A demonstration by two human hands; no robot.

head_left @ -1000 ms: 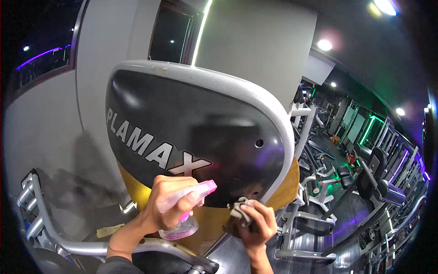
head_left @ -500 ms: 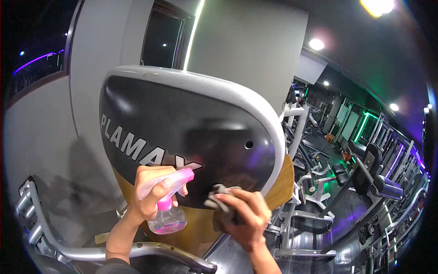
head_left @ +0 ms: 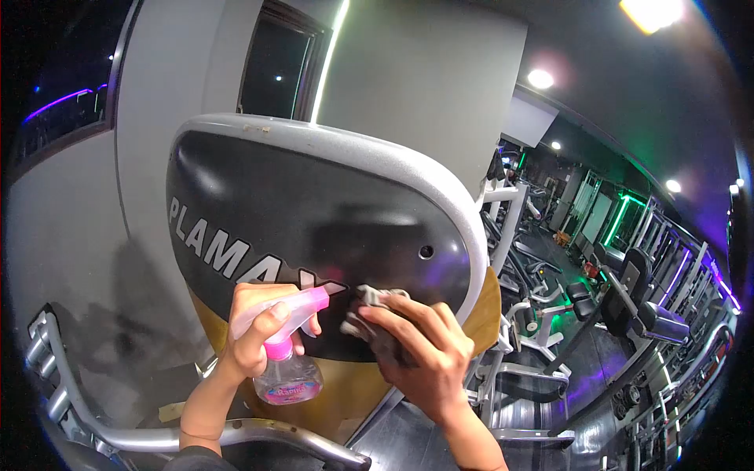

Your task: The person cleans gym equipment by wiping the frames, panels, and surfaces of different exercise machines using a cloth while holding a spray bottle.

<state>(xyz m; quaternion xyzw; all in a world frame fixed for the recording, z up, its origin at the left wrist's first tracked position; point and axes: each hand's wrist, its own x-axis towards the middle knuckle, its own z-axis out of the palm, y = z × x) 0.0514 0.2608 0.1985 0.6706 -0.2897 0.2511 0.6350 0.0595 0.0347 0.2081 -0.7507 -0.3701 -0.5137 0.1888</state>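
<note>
A clear spray bottle (head_left: 289, 381) with a pink and white trigger head is gripped in my left hand (head_left: 255, 326), its fingers wrapped round the neck and trigger. The nozzle points right, in front of the large black panel (head_left: 377, 180) with a silver rim and "PLAMAX" lettering. My right hand (head_left: 428, 349) is closed on a crumpled grey cloth (head_left: 369, 310), held against the panel's lower part, just right of the letter X. The palm side of the right hand and part of the cloth are hidden.
A curved silver tube frame (head_left: 236, 433) crosses the bottom left, below my left forearm. Brown board (head_left: 484, 314) shows behind the panel's lower edge. To the right stand several gym machines, including one with a padded seat (head_left: 664, 326). A grey wall (head_left: 424, 71) rises behind.
My right hand has moved the cloth slightly up and left across the panel, nearer the letter X. The left hand and spray bottle have stayed nearly in place.
</note>
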